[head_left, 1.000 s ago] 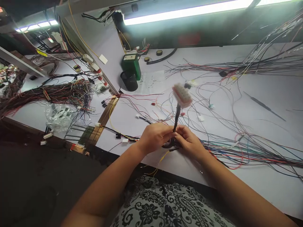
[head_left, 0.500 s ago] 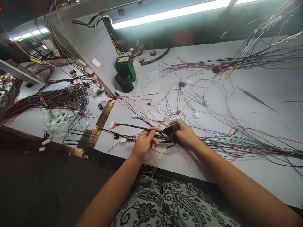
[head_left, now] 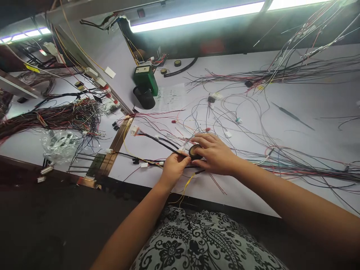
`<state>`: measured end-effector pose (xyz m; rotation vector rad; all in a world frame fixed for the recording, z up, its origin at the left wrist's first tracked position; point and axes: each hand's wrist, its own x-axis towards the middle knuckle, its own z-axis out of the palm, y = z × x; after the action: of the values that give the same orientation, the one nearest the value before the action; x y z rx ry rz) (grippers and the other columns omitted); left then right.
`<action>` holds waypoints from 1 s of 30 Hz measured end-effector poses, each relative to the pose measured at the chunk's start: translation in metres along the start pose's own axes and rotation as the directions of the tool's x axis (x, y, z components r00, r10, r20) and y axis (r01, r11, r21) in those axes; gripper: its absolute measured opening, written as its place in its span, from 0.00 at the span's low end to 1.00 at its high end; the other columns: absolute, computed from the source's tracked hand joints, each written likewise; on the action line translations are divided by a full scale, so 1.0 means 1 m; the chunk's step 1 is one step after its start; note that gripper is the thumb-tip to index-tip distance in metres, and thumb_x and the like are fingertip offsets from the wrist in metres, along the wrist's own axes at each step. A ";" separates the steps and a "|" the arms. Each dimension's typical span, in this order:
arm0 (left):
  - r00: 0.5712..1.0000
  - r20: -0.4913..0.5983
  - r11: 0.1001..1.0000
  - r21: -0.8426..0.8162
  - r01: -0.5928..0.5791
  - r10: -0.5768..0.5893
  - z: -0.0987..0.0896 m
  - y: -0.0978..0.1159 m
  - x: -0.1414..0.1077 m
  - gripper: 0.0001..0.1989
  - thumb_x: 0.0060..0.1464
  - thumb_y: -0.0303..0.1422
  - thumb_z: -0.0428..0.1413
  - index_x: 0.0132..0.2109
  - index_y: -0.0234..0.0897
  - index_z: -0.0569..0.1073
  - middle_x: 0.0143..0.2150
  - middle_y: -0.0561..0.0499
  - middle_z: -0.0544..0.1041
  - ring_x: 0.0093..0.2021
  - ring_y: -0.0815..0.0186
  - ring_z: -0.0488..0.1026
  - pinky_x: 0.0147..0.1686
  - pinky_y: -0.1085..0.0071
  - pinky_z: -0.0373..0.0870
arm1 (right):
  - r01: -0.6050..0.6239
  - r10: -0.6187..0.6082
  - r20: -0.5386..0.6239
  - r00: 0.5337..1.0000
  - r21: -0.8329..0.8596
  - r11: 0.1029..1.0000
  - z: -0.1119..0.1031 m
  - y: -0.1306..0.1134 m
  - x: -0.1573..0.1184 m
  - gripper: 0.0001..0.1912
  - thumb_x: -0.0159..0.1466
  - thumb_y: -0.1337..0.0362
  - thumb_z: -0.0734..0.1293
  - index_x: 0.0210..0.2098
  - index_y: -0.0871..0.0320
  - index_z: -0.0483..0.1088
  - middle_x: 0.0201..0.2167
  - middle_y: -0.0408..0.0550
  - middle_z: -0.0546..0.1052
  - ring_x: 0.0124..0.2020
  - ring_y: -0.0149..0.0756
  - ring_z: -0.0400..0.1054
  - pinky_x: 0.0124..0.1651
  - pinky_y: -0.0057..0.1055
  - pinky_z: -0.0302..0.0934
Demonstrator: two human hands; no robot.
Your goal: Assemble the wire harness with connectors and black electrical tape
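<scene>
My left hand [head_left: 176,167] pinches a black-wrapped wire harness [head_left: 159,141] between thumb and fingers. The harness runs up and left to a white connector [head_left: 134,130] with several coloured wires. My right hand [head_left: 212,153] is closed on a roll of black tape [head_left: 194,151], held right beside the left fingertips and against the harness. Under both hands pass more dark wrapped branches, one with a small white connector [head_left: 144,165] and one with a black connector [head_left: 135,161]. A yellow wire pair [head_left: 187,183] hangs toward the table's front edge.
Loose wires [head_left: 303,168] spread over the table on the right. A green block [head_left: 146,78] and a black cup-like holder [head_left: 144,97] stand at the back beside a printed sheet [head_left: 170,96]. Two tape rolls [head_left: 177,63] lie behind. At left are a wooden strip [head_left: 116,148] and a plastic bag [head_left: 60,146].
My right hand has turned the tape roll from edge-on to face-up around the harness. The harness's white connector end has swung upward, away from me. The view has shifted slightly.
</scene>
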<state>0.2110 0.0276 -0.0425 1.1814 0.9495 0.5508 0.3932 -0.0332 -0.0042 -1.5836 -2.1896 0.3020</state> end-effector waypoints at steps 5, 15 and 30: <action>1.000 0.009 0.999 -0.050 -0.006 0.007 0.003 -0.005 -0.004 0.12 0.47 0.36 0.63 0.35 0.36 0.69 0.30 0.52 0.78 0.34 0.65 0.76 0.40 0.67 0.72 | 0.006 0.013 0.146 0.989 -0.128 0.992 0.009 -0.008 0.015 0.07 0.62 0.66 0.63 0.38 0.55 0.72 0.29 0.48 0.76 0.34 0.40 0.68 0.45 0.39 0.52; 0.997 -0.072 0.998 -0.052 -0.041 0.037 0.005 -0.010 0.002 0.10 0.45 0.35 0.63 0.31 0.34 0.71 0.28 0.52 0.75 0.30 0.67 0.73 0.35 0.70 0.70 | 0.057 -0.013 0.165 0.986 -0.269 0.962 0.013 -0.050 0.010 0.10 0.60 0.72 0.60 0.25 0.58 0.70 0.22 0.47 0.73 0.26 0.35 0.63 0.42 0.39 0.50; 0.990 -0.130 0.972 -0.220 -0.078 0.050 -0.023 0.016 -0.009 0.12 0.51 0.36 0.61 0.42 0.37 0.73 0.29 0.56 0.71 0.29 0.74 0.70 0.35 0.75 0.67 | -0.317 0.248 -0.206 0.946 -0.441 0.840 -0.029 0.084 -0.071 0.16 0.65 0.64 0.60 0.49 0.60 0.71 0.44 0.60 0.74 0.42 0.46 0.68 0.40 0.40 0.57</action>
<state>0.1879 0.0375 -0.0261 0.9853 0.9301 0.7702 0.4970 -0.0745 -0.0274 -2.1227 -2.0082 -0.2813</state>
